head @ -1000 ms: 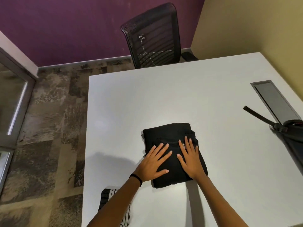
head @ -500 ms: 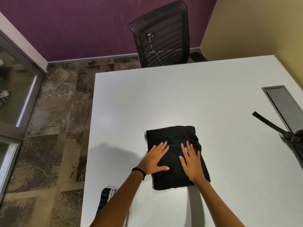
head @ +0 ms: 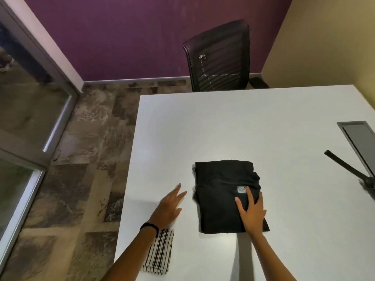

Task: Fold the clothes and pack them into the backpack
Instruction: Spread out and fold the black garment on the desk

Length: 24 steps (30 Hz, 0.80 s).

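I see the black garment [head: 225, 191] lying folded into a neat block on the white desk [head: 243, 128], near its front edge, with a small grey label [head: 241, 189] facing up. My right grip [head: 253, 216] lies flat on the garment's near right corner, fingers straight and spread. My left grip [head: 168, 207] is off the garment, just beside its left edge, fingers straight and loose over the desk; I cannot tell whether it touches the surface. A striped cloth [head: 160, 252] lies folded under my left forearm at the desk's corner. A black strap [head: 345, 167] reaches in from the right edge, well apart from the garment.
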Each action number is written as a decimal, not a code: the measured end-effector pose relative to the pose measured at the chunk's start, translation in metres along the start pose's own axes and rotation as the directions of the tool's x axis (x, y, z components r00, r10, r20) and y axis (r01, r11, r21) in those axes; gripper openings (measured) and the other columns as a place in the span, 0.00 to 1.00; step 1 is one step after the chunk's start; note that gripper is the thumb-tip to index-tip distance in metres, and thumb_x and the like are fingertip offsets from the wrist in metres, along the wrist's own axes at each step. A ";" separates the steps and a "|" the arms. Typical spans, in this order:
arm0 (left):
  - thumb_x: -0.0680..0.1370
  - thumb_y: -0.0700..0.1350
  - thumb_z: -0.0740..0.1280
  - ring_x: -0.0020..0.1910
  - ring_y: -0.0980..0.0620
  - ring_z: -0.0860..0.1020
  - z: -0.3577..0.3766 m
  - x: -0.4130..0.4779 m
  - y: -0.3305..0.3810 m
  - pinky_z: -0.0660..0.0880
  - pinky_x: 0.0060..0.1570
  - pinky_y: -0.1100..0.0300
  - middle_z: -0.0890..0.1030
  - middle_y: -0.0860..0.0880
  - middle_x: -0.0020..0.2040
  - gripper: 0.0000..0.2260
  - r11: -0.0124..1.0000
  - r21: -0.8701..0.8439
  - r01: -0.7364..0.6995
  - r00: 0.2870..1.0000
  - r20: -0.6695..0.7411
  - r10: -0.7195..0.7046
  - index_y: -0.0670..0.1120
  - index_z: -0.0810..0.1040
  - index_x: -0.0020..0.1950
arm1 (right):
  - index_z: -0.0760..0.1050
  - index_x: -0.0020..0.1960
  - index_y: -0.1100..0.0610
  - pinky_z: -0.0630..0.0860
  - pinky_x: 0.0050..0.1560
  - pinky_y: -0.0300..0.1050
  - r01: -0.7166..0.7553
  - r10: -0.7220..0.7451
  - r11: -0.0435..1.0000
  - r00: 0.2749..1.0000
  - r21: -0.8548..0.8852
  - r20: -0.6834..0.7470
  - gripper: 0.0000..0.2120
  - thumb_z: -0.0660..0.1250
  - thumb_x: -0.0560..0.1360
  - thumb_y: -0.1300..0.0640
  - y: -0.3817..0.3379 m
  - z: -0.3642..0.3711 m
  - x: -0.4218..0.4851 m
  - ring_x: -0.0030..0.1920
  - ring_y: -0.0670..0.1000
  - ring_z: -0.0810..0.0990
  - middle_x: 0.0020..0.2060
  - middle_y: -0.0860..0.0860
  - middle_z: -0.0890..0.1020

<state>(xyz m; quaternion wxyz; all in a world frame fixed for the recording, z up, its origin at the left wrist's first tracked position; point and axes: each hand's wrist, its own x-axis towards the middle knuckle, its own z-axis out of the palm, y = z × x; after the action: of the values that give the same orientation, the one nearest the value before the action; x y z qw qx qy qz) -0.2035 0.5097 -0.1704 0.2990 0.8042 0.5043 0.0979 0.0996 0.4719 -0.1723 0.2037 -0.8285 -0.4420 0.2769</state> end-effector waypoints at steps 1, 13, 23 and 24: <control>0.78 0.46 0.61 0.75 0.49 0.60 -0.004 -0.007 -0.005 0.56 0.71 0.58 0.52 0.48 0.77 0.24 1.000 0.018 0.020 1.000 0.001 -0.020 0.47 0.63 0.74 | 0.56 0.74 0.45 0.53 0.71 0.67 0.018 -0.018 1.000 0.999 0.005 0.028 0.35 0.55 0.71 0.32 0.001 -0.001 -0.001 0.74 0.60 0.57 0.75 0.58 0.55; 0.79 0.48 0.63 0.75 0.47 0.58 -0.023 -0.112 -0.037 0.58 0.72 0.57 0.55 0.45 0.77 0.22 0.931 0.046 0.361 0.929 0.073 -0.364 0.46 0.66 0.72 | 0.62 0.72 0.48 0.65 0.67 0.65 0.113 -0.109 0.993 0.985 -0.025 0.131 0.33 0.65 0.71 0.38 0.000 0.000 -0.008 0.70 0.62 0.64 0.72 0.57 0.60; 0.74 0.50 0.70 0.60 0.48 0.74 -0.018 -0.141 -0.027 0.73 0.58 0.54 0.74 0.47 0.60 0.26 0.758 -0.212 0.616 0.786 0.104 -0.610 0.46 0.65 0.68 | 0.60 0.74 0.50 0.62 0.70 0.61 0.129 -0.112 0.990 0.969 -0.064 0.219 0.34 0.66 0.72 0.41 -0.037 0.033 -0.034 0.72 0.64 0.59 0.73 0.61 0.56; 0.73 0.51 0.71 0.56 0.48 0.76 -0.018 -0.142 -0.027 0.74 0.56 0.55 0.75 0.48 0.56 0.23 0.733 -0.224 0.643 0.765 0.137 -0.629 0.47 0.67 0.63 | 0.60 0.74 0.50 0.61 0.71 0.60 0.138 -0.119 0.988 0.962 -0.063 0.248 0.34 0.66 0.72 0.41 -0.041 0.035 -0.035 0.72 0.64 0.58 0.73 0.62 0.55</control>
<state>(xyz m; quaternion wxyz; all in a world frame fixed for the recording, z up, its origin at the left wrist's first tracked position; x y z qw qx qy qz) -0.2994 0.4017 -0.1510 0.4291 0.5395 0.7236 0.0339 0.0360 0.4676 -0.1651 0.1323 -0.7654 -0.5272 0.3445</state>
